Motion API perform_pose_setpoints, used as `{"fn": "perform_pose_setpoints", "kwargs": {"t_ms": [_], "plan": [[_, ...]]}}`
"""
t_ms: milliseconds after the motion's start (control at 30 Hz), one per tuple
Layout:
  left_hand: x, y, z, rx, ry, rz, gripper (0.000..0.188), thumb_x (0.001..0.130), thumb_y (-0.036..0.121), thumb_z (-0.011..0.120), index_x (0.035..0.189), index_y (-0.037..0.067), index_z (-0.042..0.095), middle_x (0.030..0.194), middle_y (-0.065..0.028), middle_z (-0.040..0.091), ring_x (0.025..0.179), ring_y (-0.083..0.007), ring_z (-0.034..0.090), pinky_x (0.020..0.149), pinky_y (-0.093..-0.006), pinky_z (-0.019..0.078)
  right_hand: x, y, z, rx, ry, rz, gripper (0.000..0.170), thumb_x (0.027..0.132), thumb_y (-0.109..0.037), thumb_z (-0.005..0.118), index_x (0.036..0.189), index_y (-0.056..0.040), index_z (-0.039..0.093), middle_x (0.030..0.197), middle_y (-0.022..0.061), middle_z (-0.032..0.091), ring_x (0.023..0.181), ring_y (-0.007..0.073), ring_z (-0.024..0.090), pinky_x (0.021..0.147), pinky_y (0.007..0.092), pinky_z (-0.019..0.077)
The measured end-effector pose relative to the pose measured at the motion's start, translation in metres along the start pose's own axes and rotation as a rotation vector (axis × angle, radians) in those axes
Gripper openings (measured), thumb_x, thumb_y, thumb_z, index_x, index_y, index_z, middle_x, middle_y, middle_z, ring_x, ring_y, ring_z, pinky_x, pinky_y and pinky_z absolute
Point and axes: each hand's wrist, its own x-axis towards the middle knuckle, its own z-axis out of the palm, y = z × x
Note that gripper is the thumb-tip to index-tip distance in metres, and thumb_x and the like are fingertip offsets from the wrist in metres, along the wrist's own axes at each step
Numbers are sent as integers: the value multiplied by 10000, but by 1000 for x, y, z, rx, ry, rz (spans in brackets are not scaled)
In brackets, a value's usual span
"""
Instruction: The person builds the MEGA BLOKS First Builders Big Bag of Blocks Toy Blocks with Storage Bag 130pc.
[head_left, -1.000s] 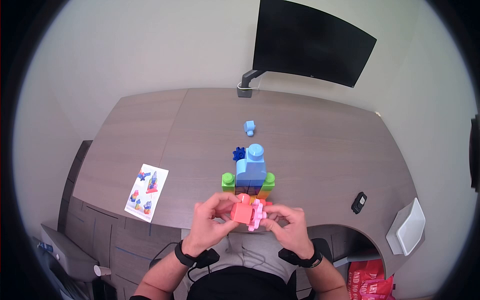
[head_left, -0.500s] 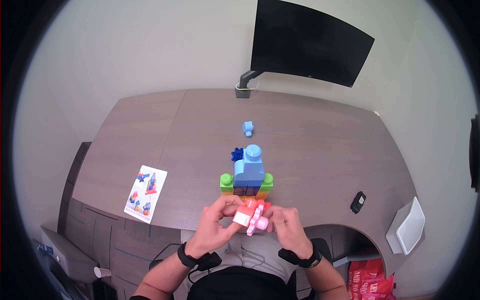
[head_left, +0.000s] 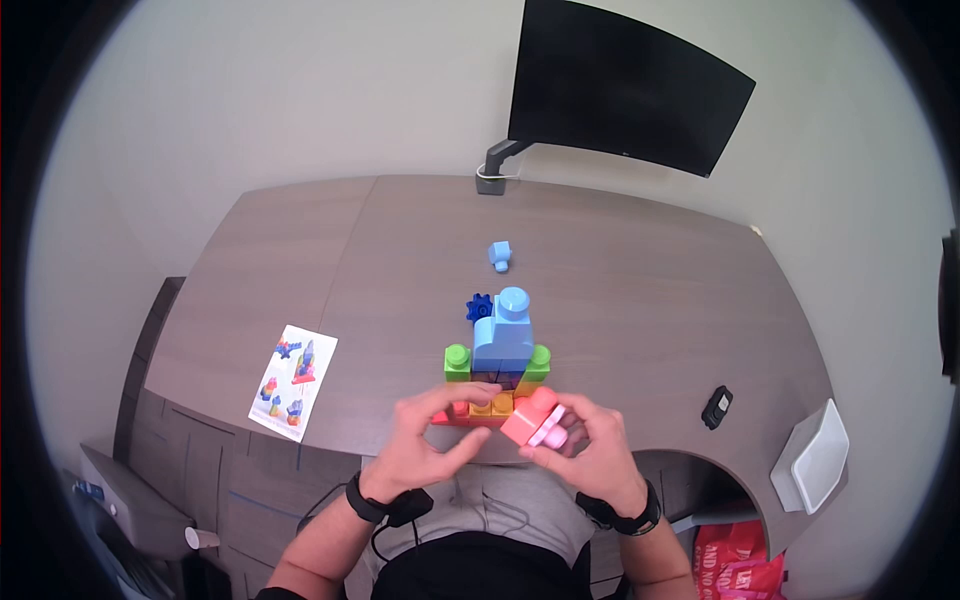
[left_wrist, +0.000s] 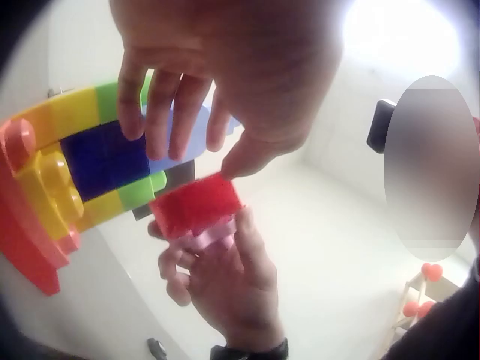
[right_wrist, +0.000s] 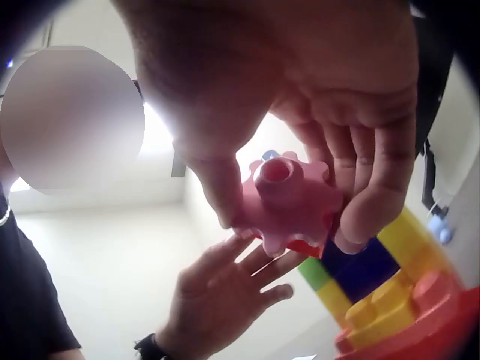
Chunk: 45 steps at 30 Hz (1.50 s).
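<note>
In the head view my right hand holds a red toy block joined to a pink gear, just above the desk's front edge. Its thumb and fingers pinch the gear, whose hollow hub faces the camera in the right wrist view. My left hand is apart from the block, thumb and fingers spread. Right behind both hands stands a block building: a red base, yellow-orange blocks, a green block on each side, dark blue blocks between, and a rounded light blue block on top.
A dark blue gear lies beside the building, with a small light blue piece farther back. To the left is a picture sheet. A small black device and a white bin are at right; a monitor hangs behind.
The left hand has let go of the red block and drawn back to the left. The right hand now grips the block with the gear and has moved it slightly right.
</note>
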Motion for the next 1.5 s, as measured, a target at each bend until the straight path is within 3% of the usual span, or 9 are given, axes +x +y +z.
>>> {"fn": "perform_pose_setpoints", "kwargs": {"t_ms": [167,233,567,967,1233,1300,1400,1467,1500], "plan": [[-5,-14,-8,53,157,-99,216,975,35,781,1184,37,835,1053,-66,885,809,-123,801,656,-271,576,6,17,6,-365,194,-87,598,812,-369,1034,1140,-22,673,933,113,750,803,311,786,677,410,624],[-3,-12,-5,98,100,-123,247,981,49,781,1222,43,837,1048,-72,882,805,-129,802,663,-274,583,7,26,20,-475,248,-124,589,820,-401,1016,1102,-40,645,970,120,712,844,371,766,678,457,615],[-6,-12,10,138,-181,-234,496,992,137,792,1486,108,762,1084,-132,873,935,-212,863,731,-312,634,9,41,58,-578,387,-226,606,793,-341,1028,1202,-45,694,1142,127,633,951,360,724,693,478,604],[-8,-20,14,181,-189,-209,495,985,137,804,1474,84,754,1227,-158,861,989,-239,870,735,-337,671,9,49,60,-563,304,-220,569,876,-327,957,1287,-51,677,1201,133,596,1056,360,717,717,478,627],[-7,-7,9,360,-279,-296,427,979,184,831,1396,98,797,1091,-123,875,869,-263,859,732,-359,676,7,55,62,-638,226,-196,539,862,-281,946,1258,-59,655,1213,139,602,1120,362,697,754,470,629],[-8,-15,2,281,-221,-194,328,972,138,810,1294,70,821,961,-93,867,741,-201,827,714,-339,664,7,47,57,-631,173,-158,579,851,-281,957,1283,-56,644,1213,141,602,1127,367,697,761,471,628],[-7,-13,-48,215,-71,-384,217,975,69,756,1179,16,805,900,-85,838,728,-135,792,686,-296,636,6,34,35,-542,107,-106,668,836,-324,994,1316,-44,624,1232,147,615,1085,360,713,781,477,626],[4,-27,-82,201,187,-374,121,976,21,709,1063,-24,780,862,-78,805,730,-102,763,666,-259,604,11,30,14,-450,63,-43,694,832,-347,1011,1320,-45,622,1245,147,621,1027,341,725,790,477,626],[14,-32,-91,192,241,-398,118,971,33,711,1040,-24,787,850,-83,805,727,-102,759,667,-261,599,13,29,4,-430,79,-51,701,814,-324,1038,1305,-38,628,1228,145,643,906,290,717,775,450,615]]}}
